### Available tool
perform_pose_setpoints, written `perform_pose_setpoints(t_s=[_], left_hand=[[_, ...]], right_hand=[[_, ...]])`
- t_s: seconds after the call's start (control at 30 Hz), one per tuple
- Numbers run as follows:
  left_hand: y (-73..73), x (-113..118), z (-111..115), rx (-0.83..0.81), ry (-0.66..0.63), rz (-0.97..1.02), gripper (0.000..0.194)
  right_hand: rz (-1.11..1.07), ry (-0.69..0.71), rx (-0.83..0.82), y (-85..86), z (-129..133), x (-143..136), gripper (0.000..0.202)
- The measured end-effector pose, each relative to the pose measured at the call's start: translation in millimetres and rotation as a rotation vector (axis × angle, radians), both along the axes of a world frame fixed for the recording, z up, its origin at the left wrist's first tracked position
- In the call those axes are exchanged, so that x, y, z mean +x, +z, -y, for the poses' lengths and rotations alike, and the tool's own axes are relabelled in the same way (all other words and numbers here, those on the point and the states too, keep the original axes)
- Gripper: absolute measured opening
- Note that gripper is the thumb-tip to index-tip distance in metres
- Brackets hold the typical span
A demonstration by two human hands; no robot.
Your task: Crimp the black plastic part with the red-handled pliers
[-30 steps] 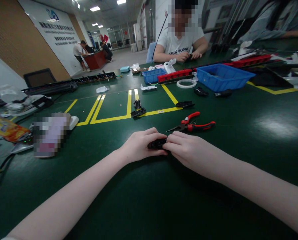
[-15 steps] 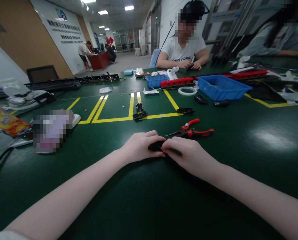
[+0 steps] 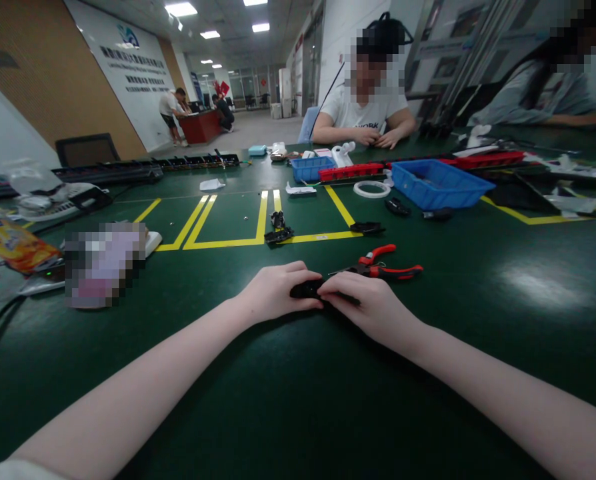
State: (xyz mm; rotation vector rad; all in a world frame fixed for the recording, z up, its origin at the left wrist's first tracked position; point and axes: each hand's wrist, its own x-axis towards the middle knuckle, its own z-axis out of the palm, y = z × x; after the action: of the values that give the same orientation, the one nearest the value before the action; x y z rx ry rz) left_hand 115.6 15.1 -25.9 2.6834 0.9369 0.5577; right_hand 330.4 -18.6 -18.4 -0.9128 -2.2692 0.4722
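Note:
Between my hands is a small black plastic part, partly covered by fingers, just above or on the green table. My left hand grips it from the left, thumb below and fingers above. The fingertips of my right hand are pinched together at its right end; anything finer between them is too small to make out. Just beyond my right hand lie red-handled pliers, their jaws pointing left. Farther off rest some black plastic pieces and another black piece on the yellow tape lines.
At the back stand a large blue bin and a smaller blue bin, with a white tape roll between them. A phone-like object and a snack bag lie left. A person sits opposite.
The view has shifted slightly. Both my hands keep their hold on the black part, with hardly any movement. The person opposite has moved their hands a little.

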Motion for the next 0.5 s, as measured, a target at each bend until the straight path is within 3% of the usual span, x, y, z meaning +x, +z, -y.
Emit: perform_pose_setpoints(t_s=[0.17,0.3,0.43,0.5], left_hand=[[-0.9,0.5,0.8,0.022,0.016,-0.003,0.038],[0.5,1.2,1.1,0.031,0.025,-0.009,0.040],[2.3,1.4,1.8,0.014,0.038,-0.021,0.040],[2.7,1.2,2.1,-0.002,0.057,-0.026,0.039]], right_hand=[[0.017,0.059,0.074,0.5,2.9,-2.3,0.020],[0.086,0.026,0.193,9.1,0.7,6.5,0.024],[0.224,-0.048,0.202,15.4,-21.7,44.6,0.030],[0.360,-0.111,0.231,11.6,-38.9,69.7,0.050]])
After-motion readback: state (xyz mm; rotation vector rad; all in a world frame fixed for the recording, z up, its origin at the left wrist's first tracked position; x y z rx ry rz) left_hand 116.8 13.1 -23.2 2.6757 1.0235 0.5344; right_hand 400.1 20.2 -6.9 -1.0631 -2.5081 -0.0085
